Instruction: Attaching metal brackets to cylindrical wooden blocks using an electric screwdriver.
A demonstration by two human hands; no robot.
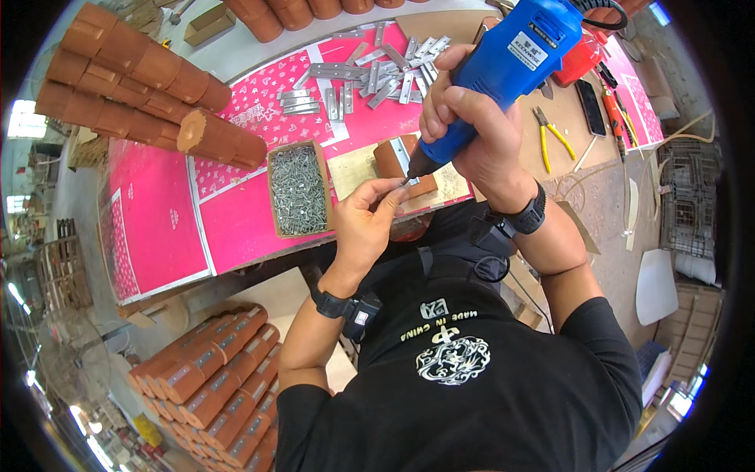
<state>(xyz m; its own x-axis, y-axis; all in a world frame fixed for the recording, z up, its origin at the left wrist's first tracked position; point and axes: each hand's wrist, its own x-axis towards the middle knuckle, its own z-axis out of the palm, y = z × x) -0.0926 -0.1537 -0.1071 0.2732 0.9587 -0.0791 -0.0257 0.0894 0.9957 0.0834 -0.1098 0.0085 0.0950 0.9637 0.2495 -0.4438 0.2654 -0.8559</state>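
My right hand [484, 130] is wrapped round a blue power screwdriver [507, 59], its dark nose pointing down and left. The driver's tip meets a brown block [422, 186] lying on a pale board [358, 171] at the table's front edge. A flat metal strip [402, 156] lies along the block. My left hand [368, 212] pinches thumb and forefinger together right at the driver's tip, against the block; whatever is between those fingertips is too small to make out. Just left of that hand sits an open cardboard box of screws [299, 189].
Loose metal strips [385, 71] are heaped on the pink tabletop [157, 236]. Brown blocks [134, 86] are stacked at the far left, more blocks [220, 377] below the table. Yellow-handled pliers [554, 140], a black phone [590, 106] and a red-handled screwdriver [613, 118] lie to the right.
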